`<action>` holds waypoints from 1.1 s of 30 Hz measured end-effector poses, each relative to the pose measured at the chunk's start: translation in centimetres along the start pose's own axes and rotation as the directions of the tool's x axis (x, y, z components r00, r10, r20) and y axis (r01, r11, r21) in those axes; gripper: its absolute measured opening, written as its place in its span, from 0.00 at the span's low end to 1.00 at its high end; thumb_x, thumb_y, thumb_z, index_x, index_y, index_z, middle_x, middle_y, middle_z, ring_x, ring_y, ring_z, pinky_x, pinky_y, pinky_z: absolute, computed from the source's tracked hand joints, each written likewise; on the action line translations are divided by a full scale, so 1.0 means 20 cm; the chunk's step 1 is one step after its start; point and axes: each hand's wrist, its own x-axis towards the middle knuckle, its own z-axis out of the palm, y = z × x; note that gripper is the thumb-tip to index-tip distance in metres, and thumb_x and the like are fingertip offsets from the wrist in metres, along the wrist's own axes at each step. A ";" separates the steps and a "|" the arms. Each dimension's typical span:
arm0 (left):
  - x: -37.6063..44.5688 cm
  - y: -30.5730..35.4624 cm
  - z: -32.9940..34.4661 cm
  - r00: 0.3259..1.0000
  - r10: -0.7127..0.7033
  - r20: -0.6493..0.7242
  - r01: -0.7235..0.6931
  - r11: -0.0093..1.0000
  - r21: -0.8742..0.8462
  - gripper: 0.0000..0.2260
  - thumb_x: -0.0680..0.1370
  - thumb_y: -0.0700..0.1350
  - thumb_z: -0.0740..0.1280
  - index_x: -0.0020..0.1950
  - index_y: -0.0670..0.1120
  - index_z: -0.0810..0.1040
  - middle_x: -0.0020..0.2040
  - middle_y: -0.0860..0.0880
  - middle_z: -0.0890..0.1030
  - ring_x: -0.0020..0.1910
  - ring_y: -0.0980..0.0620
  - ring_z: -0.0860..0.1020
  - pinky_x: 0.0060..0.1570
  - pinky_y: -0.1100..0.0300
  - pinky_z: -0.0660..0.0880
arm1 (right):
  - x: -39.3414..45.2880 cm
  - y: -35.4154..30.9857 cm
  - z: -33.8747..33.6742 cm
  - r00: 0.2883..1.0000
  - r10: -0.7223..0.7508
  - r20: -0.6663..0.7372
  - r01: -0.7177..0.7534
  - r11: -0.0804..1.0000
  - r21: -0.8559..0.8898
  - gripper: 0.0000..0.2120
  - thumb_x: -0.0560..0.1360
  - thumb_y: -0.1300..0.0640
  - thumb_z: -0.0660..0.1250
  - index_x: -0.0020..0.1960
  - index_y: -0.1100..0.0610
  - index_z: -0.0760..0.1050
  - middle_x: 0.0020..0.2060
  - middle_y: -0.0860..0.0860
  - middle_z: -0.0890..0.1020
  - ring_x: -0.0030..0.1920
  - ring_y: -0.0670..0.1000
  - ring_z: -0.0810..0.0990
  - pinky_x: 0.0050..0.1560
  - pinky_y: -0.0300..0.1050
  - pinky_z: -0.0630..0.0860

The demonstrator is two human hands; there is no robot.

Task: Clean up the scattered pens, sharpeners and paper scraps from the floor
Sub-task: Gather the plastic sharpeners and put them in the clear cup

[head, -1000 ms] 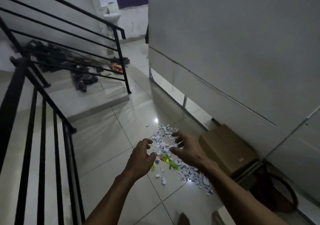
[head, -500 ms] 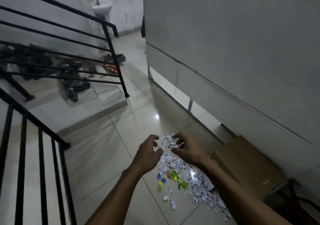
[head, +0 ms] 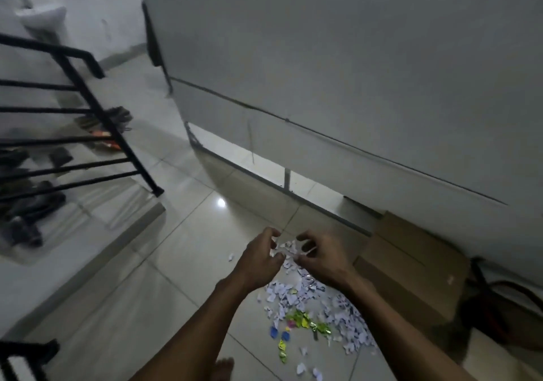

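A heap of white paper scraps [head: 332,301] lies on the tiled floor. Among them are two small blue sharpeners [head: 279,333] and a cluster of green and yellow pieces [head: 305,320], too blurred to name. My left hand [head: 258,258] and my right hand [head: 321,260] are close together at the far end of the heap. The fingers of both curl round scraps gathered between them. A white strip shows between the right hand's fingers.
A flat brown cardboard box [head: 411,263] lies right of the heap against a grey wall panel [head: 323,86]. A black stair railing [head: 97,110] and a raised step [head: 88,233] with shoes [head: 23,213] stand at the left. My bare foot [head: 223,366] shows at the bottom.
Both hands have moved down onto the far end of the heap and drawn together, fingers curling round scraps. The camera has tilted down and closer.
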 end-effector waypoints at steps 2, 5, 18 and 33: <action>0.12 -0.07 -0.08 0.993 0.074 0.097 -0.077 0.997 0.032 0.19 0.78 0.47 0.66 0.68 0.48 0.67 0.60 0.47 0.75 0.52 0.51 0.76 0.50 0.59 0.73 | 0.05 -0.04 0.07 0.992 0.076 -0.100 -0.073 0.997 0.035 0.21 0.73 0.53 0.73 0.64 0.53 0.75 0.53 0.51 0.81 0.50 0.48 0.80 0.53 0.50 0.80; 0.20 -0.13 -0.17 0.964 0.147 0.221 -0.163 0.985 0.058 0.18 0.77 0.45 0.66 0.66 0.47 0.69 0.59 0.47 0.75 0.51 0.51 0.75 0.51 0.57 0.74 | 0.05 -0.11 0.17 0.951 0.209 -0.228 -0.190 0.976 0.104 0.20 0.71 0.54 0.75 0.62 0.55 0.77 0.49 0.52 0.82 0.46 0.49 0.81 0.50 0.48 0.80; 0.24 -0.46 -0.11 0.801 0.197 0.565 -0.273 0.961 0.053 0.18 0.77 0.47 0.66 0.66 0.48 0.69 0.58 0.47 0.76 0.50 0.49 0.76 0.50 0.56 0.73 | -0.13 -0.13 0.60 0.771 0.560 -0.304 -0.474 0.823 0.314 0.19 0.70 0.56 0.74 0.60 0.54 0.78 0.44 0.49 0.80 0.43 0.48 0.81 0.46 0.44 0.78; 0.43 -1.28 0.67 0.878 0.073 0.474 -0.155 0.978 0.137 0.09 0.76 0.43 0.66 0.56 0.47 0.77 0.46 0.50 0.80 0.44 0.50 0.78 0.45 0.58 0.74 | 0.01 0.72 1.35 0.714 0.658 -0.238 -0.575 0.746 0.337 0.14 0.69 0.56 0.74 0.55 0.55 0.79 0.39 0.47 0.78 0.41 0.49 0.79 0.46 0.42 0.77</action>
